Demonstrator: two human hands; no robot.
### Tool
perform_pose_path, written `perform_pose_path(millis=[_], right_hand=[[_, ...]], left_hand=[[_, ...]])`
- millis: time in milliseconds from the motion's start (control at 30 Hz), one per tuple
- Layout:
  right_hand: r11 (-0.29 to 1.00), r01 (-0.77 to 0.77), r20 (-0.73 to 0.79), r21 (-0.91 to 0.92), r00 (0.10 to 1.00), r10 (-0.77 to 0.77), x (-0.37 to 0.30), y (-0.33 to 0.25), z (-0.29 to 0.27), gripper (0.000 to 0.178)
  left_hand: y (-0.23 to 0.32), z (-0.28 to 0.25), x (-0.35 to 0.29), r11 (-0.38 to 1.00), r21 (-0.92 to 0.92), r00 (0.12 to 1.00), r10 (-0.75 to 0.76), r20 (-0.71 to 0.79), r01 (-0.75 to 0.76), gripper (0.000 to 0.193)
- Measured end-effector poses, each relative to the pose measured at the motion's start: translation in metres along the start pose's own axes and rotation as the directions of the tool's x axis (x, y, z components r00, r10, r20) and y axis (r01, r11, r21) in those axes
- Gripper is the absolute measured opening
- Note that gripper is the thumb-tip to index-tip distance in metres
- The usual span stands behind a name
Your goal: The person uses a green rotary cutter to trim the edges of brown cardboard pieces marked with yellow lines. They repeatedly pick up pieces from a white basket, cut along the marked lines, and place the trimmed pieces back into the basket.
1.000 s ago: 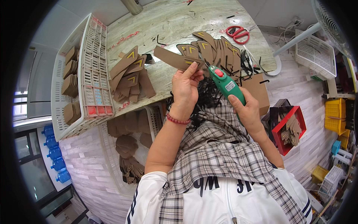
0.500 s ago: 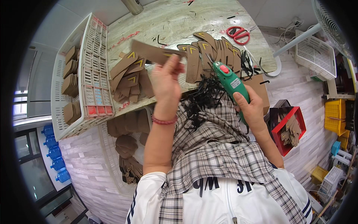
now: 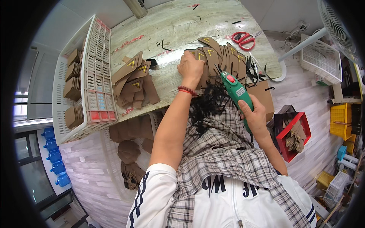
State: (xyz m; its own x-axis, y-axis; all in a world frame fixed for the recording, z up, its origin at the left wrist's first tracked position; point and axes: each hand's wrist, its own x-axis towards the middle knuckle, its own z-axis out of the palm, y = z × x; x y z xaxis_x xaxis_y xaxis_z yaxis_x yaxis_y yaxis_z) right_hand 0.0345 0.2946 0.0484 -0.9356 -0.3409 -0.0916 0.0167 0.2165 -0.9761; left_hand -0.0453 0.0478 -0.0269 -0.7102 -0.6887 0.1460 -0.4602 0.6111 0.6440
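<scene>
Left hand (image 3: 191, 67) closed, knuckles up, pressing on the near end of the fanned row of brown cardboard pieces (image 3: 218, 57) on the marble table (image 3: 178, 26). Right hand (image 3: 255, 117) wrapped around a green glue gun (image 3: 237, 93), nozzle toward that row, just off the table's near edge. Red scissors (image 3: 243, 40) lie beyond the row.

Tool label: I see a small pale rectangular sticker (image 3: 240, 91) on the green tool.
Basket label: a pale blue tag (image 3: 101, 101) above a red strip (image 3: 100, 116), white basket's near wall.
</scene>
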Motion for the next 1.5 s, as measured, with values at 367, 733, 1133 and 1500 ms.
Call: perform_pose_path(millis=[367, 733, 1133, 1500], right_hand=[[0.999, -0.015, -0.007, -0.031, 1.0, 0.015, 0.01, 0.002, 0.011, 0.034], [0.997, 0.05, 0.034, -0.054, 0.998, -0.048, 0.006, 0.003, 0.019, 0.038], [0.998, 0.064, 0.015, -0.028, 0.998, -0.063, 0.005, 0.001, 0.016, 0.036], [0.999, 0.044, 0.011, 0.017, 0.999, -0.044, 0.009, -0.006, 0.013, 0.034]], left_hand=[[-0.006, -0.025, -0.023, 0.489, -0.863, 0.987, -0.151, 0.06, 0.127, 0.014], [0.022, -0.06, -0.061, -0.197, -0.953, 0.948, -0.179, 0.265, 0.229, 0.012], [0.024, -0.049, -0.069, -0.112, -0.948, 0.936, -0.16, 0.313, 0.298, 0.009], [0.021, -0.046, -0.076, -0.053, -0.931, 0.928, -0.076, 0.365, 0.362, 0.006]])
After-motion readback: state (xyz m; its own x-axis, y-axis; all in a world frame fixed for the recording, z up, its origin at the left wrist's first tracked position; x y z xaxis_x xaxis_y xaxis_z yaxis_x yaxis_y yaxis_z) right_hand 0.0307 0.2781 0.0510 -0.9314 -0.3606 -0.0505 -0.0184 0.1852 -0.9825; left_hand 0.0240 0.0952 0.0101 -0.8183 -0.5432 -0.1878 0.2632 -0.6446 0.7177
